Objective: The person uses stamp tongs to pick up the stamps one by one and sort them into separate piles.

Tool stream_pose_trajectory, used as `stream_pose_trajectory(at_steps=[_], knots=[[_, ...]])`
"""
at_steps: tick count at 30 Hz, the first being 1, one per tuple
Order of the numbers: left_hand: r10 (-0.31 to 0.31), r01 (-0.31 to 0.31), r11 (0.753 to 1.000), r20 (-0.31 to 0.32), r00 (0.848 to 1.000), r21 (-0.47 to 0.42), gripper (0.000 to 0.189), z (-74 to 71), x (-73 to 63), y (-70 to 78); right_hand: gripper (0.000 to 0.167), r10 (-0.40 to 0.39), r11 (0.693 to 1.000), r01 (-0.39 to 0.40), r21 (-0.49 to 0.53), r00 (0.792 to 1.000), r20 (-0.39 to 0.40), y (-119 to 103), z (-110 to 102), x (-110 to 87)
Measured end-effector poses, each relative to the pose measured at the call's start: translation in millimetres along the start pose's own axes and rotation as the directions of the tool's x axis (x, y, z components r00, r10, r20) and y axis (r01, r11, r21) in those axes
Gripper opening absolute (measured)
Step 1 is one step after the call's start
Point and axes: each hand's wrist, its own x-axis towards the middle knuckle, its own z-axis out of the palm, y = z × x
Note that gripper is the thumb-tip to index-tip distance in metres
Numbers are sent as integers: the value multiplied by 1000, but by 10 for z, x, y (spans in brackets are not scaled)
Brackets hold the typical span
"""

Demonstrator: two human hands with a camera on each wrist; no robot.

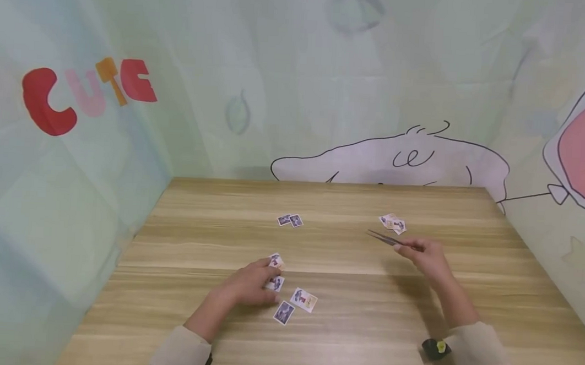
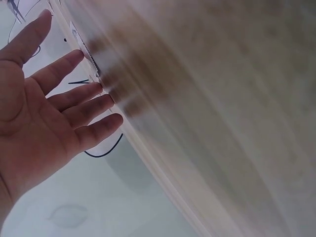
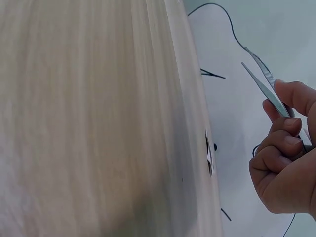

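Note:
My left hand reaches over the near middle of the table, fingers spread and fairly straight. Its fingertips touch two stamps, an upper stamp and a lower stamp, each partly covered. Just right of that hand lie a wide pale stamp and a dark stamp. Metal tweezers are pinched in my right hand, pointing left above the table. In the right wrist view the tweezers have their tips apart with nothing between them. A stamp with a perforated edge shows by the left fingertips.
Two overlapping dark stamps lie toward the back middle. A small overlapping group of pale stamps lies at the back right, just beyond the tweezers. The wood-grain table meets a printed cloth backdrop. A black item sits by the right sleeve.

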Motion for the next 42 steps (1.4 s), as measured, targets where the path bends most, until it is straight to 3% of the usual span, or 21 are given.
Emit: stream_pose_trajectory(at_steps=[16, 23, 30, 42], knots=[[-19, 19, 1000, -6, 1000, 7, 60, -2, -31, -26, 27, -97, 995, 94, 29, 986, 134, -205, 475, -147], [4, -4, 1000, -2, 1000, 18, 59, -6, -39, -47, 21, -144, 989, 137, 58, 976, 164, -316, 697, -196], [6, -6, 1000, 0, 1000, 6, 58, -8, -22, -43, 19, -187, 982, 182, 44, 959, 212, -607, 792, -303], [26, -25, 1000, -8, 1000, 6, 57, -16, -31, -40, 21, -192, 981, 191, 36, 935, 297, -469, 1141, -59]])
